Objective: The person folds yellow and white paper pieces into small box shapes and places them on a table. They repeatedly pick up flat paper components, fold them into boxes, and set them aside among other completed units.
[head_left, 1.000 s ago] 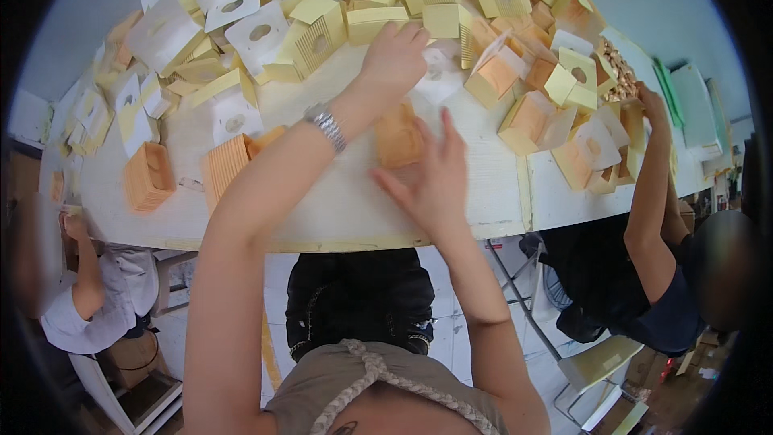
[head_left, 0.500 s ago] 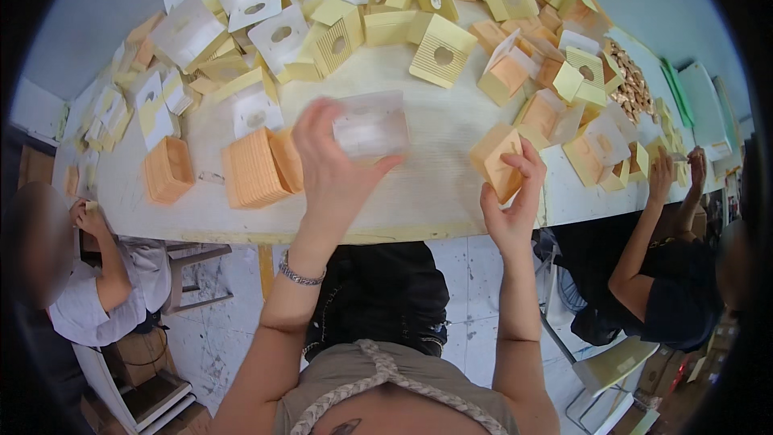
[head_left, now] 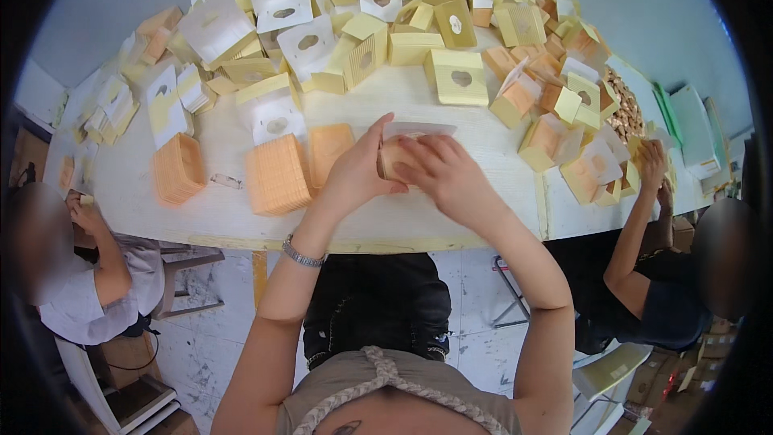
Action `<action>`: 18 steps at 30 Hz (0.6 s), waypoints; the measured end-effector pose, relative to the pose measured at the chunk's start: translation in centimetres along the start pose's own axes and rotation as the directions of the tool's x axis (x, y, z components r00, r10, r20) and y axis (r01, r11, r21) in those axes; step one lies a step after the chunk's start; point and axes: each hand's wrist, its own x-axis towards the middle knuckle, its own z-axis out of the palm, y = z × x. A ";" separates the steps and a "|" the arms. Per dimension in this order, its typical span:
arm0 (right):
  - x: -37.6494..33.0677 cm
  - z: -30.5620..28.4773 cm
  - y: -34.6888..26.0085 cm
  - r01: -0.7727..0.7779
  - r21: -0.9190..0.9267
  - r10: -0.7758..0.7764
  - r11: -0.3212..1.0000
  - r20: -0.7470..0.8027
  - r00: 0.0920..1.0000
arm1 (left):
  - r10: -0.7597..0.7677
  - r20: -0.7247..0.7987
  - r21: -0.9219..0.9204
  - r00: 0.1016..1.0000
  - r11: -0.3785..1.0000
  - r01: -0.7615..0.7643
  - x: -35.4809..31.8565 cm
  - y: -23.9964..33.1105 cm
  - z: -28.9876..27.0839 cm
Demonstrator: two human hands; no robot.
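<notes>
In front of me, a small carton with a whitish raised flap [head_left: 427,126] is between my hands, just above the table. My left hand [head_left: 358,167] curls round its left side, thumb along the near edge. My right hand [head_left: 452,176] reaches over it with bent fingers on a pale orange tray [head_left: 394,158] at the carton's opening. The fingers hide most of both, so how deep the tray sits cannot be seen. Left of my hands stand a single orange tray [head_left: 332,145] and a stack of nested orange trays [head_left: 278,176].
Another tray stack [head_left: 179,169] stands farther left. Yellow cartons with cut-out windows [head_left: 463,78] pile up along the far side of the table [head_left: 241,235]. Cartons with orange trays [head_left: 592,163] gather at right, beside small brown pieces [head_left: 624,105]. A person works at each side.
My right hand has moved left with the orange tray and brought it to the carton. My left hand has closed in round the carton's side. The view has shifted slightly.
</notes>
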 end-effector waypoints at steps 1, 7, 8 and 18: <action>0.2 -0.1 -0.2 0.020 0.039 -0.021 0.999 0.041 0.999 | 0.013 0.000 -0.010 1.000 1.000 -0.013 0.1 -0.3 0.1; 0.0 -0.1 0.9 0.015 0.261 -0.045 0.965 0.112 0.993 | 0.017 -0.005 0.093 1.000 0.996 -0.016 -0.1 -0.5 0.1; -0.1 -0.1 0.7 0.055 0.148 -0.069 0.987 0.093 0.993 | 0.028 -0.016 0.113 0.999 0.993 -0.026 -0.1 -1.0 0.2; -0.2 0.9 1.4 0.161 0.114 -0.164 0.980 0.017 0.986 | -0.105 0.140 0.092 0.985 0.991 0.093 0.0 1.2 -1.1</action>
